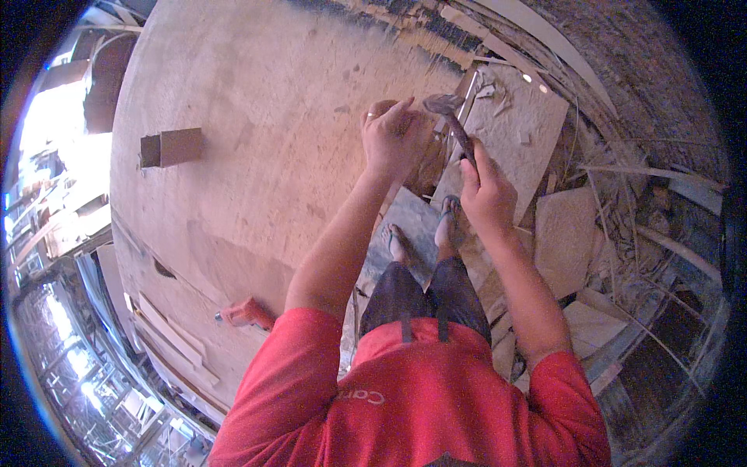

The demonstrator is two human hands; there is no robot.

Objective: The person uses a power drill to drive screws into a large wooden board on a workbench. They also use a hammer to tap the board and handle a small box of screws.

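My right hand is closed around the dark handle of a hammer. The hammer's head is up, close to the fingers of my left hand. My left hand is over the right edge of a large wooden tabletop, its fingers bent together. Whatever is between those fingers is hidden or too small to make out. A ring shows on one finger. The hammer head and the left fingertips are a small gap apart in this view.
A brown block stands on the tabletop at the left. Nearer me lies a red tool, like a drill, beside wooden strips. Scrap boards and debris cover the floor to the right. A pale sheet lies past the right hand.
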